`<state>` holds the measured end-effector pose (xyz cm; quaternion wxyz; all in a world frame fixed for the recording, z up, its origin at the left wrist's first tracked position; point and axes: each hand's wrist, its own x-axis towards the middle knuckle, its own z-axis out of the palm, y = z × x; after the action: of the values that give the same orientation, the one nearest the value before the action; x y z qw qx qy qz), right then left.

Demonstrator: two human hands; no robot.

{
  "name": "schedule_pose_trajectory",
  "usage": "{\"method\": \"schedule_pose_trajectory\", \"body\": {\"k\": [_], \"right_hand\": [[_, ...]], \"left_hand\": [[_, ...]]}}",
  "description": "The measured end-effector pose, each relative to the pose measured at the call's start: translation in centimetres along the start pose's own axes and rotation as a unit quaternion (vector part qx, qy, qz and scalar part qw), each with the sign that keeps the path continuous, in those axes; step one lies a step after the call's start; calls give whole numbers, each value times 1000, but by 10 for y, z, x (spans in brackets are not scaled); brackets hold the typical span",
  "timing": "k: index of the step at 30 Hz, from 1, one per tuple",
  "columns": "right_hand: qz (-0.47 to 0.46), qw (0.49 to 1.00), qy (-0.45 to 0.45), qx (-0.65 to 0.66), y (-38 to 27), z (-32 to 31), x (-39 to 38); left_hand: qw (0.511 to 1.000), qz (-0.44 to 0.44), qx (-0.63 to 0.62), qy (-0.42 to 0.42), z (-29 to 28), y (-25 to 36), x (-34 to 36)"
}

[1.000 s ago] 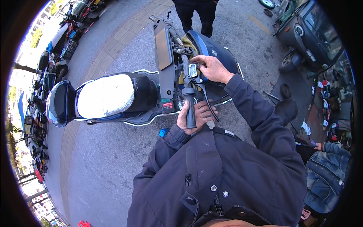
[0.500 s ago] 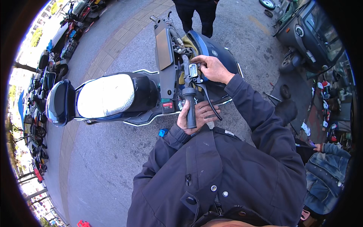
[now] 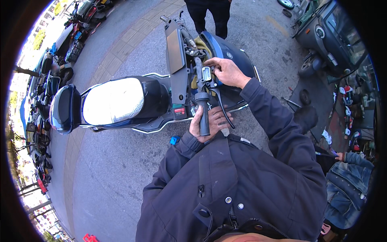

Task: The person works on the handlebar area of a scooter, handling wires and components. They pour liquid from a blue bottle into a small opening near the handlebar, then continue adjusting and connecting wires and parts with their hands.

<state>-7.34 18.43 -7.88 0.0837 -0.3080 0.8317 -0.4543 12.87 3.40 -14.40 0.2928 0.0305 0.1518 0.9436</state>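
"Barely anything moves: the brake lever [image 3: 221, 101] seems a touch nearer the grip [image 3: 204, 117] than half a second ago, while left hand [image 3: 213, 122] and right hand [image 3: 230, 73] keep their places."

"Where's the scooter [image 3: 151, 126]?"

"Side-on, stretching from nine o'clock to one. A silver cover [image 3: 113, 101] lies on its seat between nine and ten."

"And further right?"

"Exposed wiring [image 3: 192, 50] at twelve, along the bare handlebar [image 3: 198, 66]. Near the clock's centre, the left hand curls loosely round the grip from beneath, fingers reaching towards the lever; whether they press it, I can't tell."

"The other hand?"

"At one, half curled, index finger stretched to the handlebar just beside the small fluid reservoir [image 3: 206, 73]. Whether it pinches anything, I can't tell. Beyond it, also towards one, sits the dark blue front panel [image 3: 225, 46]."

"How far along does it look?"

"Partway, I'd judge: handlebar and wiring are laid open, and nothing closes them in yet."
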Motion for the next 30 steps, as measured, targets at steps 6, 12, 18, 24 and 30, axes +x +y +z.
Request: {"method": "schedule_pose_trajectory", "body": {"k": [6,12,18,24,30], "right_hand": [[13,1000,-3,-3,-3,-2,-2],[10,1000,-3,3,-4,-1,-2],[20,1000,-2,4,-5,-2,-3],[12,1000,3,8,-3,-1,-3],[12,1000,4,-2,-2,-1,-2]], "left_hand": [[1000,-2,4,26,17,2,2],[1000,-3,1,-2,-1,0,0],[1000,0,-13,6,12,1,1],[1000,4,-9,10,5,1,1],[1000,9,-15,19,4,0,0]]}}
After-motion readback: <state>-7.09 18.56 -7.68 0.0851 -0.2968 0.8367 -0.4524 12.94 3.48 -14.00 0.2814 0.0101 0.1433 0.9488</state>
